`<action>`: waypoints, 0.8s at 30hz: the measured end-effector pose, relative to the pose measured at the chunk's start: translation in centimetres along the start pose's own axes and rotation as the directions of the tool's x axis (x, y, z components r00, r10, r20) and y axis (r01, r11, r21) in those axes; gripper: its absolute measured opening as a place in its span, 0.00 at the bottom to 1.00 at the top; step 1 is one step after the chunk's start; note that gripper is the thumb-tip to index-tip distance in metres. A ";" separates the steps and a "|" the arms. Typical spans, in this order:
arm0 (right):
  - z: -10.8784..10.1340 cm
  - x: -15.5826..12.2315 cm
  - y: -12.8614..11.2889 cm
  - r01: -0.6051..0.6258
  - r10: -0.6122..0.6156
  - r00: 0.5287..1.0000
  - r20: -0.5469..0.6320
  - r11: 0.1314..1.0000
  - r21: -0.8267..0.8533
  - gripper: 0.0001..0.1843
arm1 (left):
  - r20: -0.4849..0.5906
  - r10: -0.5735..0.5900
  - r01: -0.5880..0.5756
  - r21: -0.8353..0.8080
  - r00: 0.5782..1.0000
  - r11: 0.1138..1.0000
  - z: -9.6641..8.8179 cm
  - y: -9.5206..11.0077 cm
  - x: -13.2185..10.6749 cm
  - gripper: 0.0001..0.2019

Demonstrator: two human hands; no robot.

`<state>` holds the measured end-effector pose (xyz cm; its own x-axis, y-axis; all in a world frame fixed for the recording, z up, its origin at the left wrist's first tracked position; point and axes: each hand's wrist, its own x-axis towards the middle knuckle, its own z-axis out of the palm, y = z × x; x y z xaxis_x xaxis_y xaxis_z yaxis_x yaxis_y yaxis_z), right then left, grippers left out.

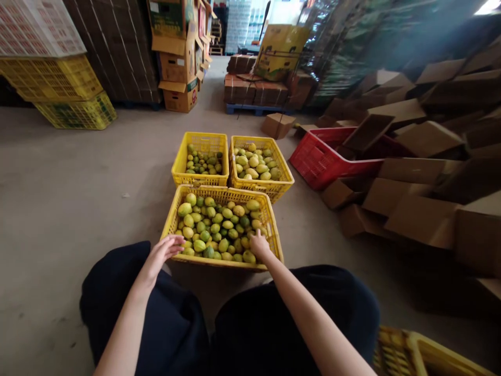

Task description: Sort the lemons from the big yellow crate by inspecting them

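A yellow plastic crate point(225, 263) full of yellow-green oval fruit point(215, 228) stands on the floor just in front of my knees. My left hand point(166, 251) is at its left front corner, fingers stretched out and holding nothing. Inside the right side of the crate, my right hand point(260, 245) reaches down onto the fruit with curled fingers. Its fingertips are mostly hidden, so what it grips cannot be made out. Behind this crate, two more yellow crates hold similar fruit: smaller, greener pieces in the left one point(180, 175), larger, paler ones in the right one point(282, 184).
A red crate point(319, 162) with cardboard stands at the right, beside a heap of opened cardboard boxes point(422, 209). Part of another yellow crate point(418, 350) shows at lower right. Stacked crates point(74, 109), cartons point(178, 68) and a blue pallet point(254, 109) stand farther back.
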<state>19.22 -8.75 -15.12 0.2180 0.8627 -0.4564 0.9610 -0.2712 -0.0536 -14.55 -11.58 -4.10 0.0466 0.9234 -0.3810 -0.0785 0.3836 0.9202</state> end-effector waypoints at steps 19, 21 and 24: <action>-14.8 -5.0 -0.1 0.288 -0.147 0.929 -0.339 -0.287 0.914 0.26 | 0.045 -0.224 0.205 0.266 0.973 0.942 -2.7 -1.0 1.0 0.27; -15.1 -5.7 0.1 0.225 -0.130 0.949 -0.287 -0.357 0.906 0.25 | 0.069 -0.238 0.198 0.364 0.969 0.910 -1.5 -0.6 2.6 0.26; -15.0 -5.2 0.4 0.084 -0.110 0.985 -0.136 -0.382 0.920 0.21 | 0.179 -0.278 0.145 0.533 0.944 0.834 1.2 -0.1 6.3 0.22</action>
<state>21.05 -6.92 0.53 0.1316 0.9373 -0.3228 -0.5052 -0.2167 -0.8353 -13.01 -5.86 -6.49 0.2444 0.7622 -0.5995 0.4722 0.4464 0.7601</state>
